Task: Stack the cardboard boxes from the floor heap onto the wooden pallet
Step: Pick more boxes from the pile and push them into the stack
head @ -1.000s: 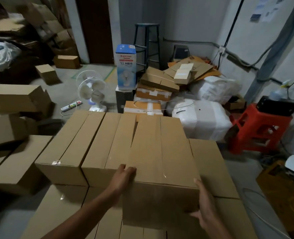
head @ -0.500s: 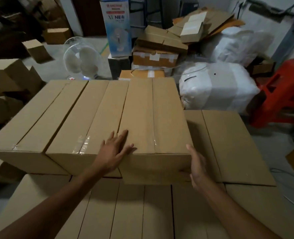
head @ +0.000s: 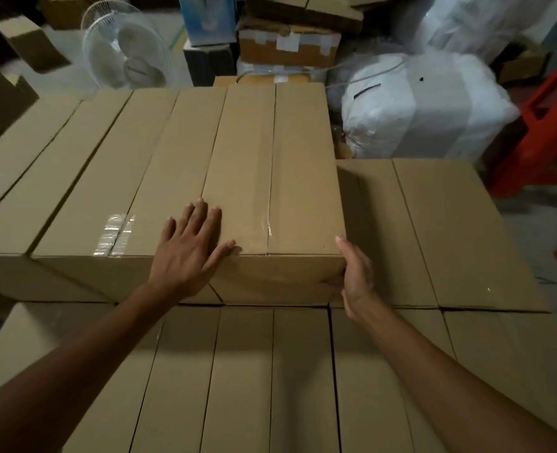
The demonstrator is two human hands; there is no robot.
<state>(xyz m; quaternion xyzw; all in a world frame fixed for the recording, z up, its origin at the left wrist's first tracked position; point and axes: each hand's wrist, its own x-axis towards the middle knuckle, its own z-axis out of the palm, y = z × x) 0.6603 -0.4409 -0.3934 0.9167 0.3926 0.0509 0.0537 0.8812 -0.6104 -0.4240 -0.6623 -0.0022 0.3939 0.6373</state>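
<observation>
Box (head: 270, 158): your left hand (head: 188, 253) lies flat on top, right hand (head: 355, 276) cups its near corner, likely squaring it.

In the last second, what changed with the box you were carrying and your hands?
The carried box came down into the upper row and now sits against its left neighbour. The left hand let go of its corner and lies flat on top. The right hand keeps holding the near right corner. Other stacked boxes unchanged.

white fan (head: 128, 55) | white wrapped bale (head: 427, 106) | red stool, perhaps (head: 548, 132)
</observation>
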